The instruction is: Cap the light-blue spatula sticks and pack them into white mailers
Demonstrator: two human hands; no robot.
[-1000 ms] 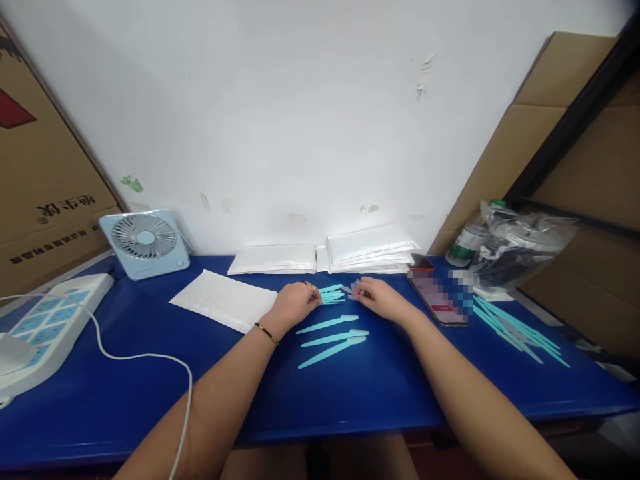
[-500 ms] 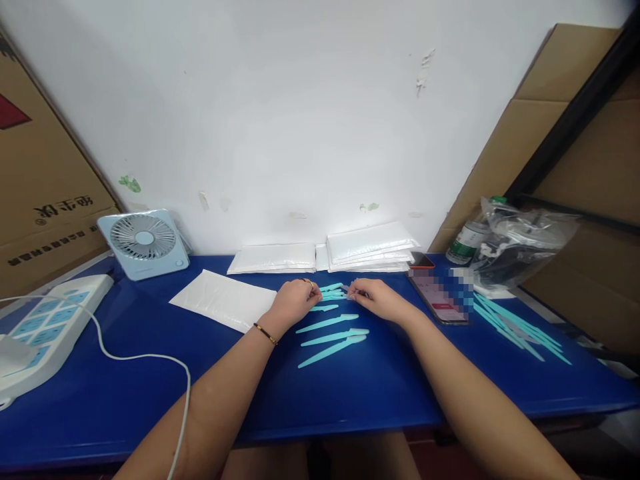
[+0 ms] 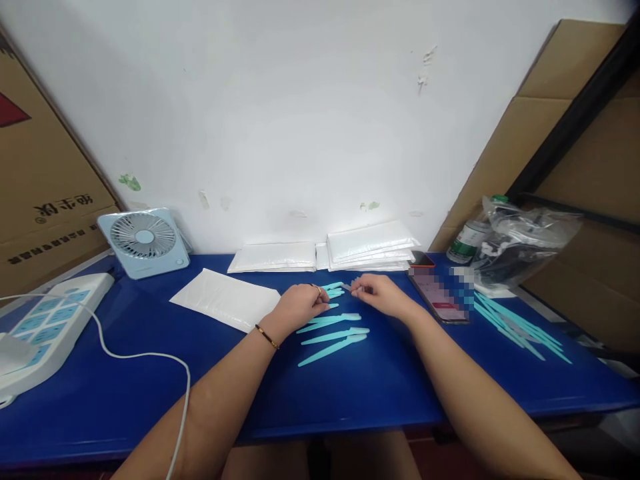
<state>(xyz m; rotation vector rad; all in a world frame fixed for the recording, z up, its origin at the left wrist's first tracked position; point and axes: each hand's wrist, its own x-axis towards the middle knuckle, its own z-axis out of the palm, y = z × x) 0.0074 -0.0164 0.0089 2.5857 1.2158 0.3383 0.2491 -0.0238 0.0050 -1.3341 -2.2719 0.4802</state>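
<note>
Slim turquoise eyebrow razors (image 3: 333, 343) lie in a loose column on the blue table, their pale blade ends toward the right. Over the upper part of the column, my left hand (image 3: 303, 303) has its fingers closed at a razor (image 3: 333, 305) whose tip shows past the thumb; its grip is partly hidden. Just right of the farther razors (image 3: 334, 287), my right hand (image 3: 380, 293) pinches a small translucent piece (image 3: 356, 287), too small to make out fully. A white padded envelope (image 3: 225, 300) rests flat beside my left wrist.
Stacked white envelopes (image 3: 370, 243) lie against the wall. To the right are a phone (image 3: 440, 300), more turquoise razors (image 3: 520, 327), a bottle (image 3: 467, 240) and a clear plastic bag (image 3: 530, 240). A fan (image 3: 145, 243), power strip (image 3: 55, 327) and white cable (image 3: 145, 357) are at left.
My left hand has shifted slightly toward me, and another razor shows beside the one below it. The right hand has moved a little to the right, away from the farther razors.
</note>
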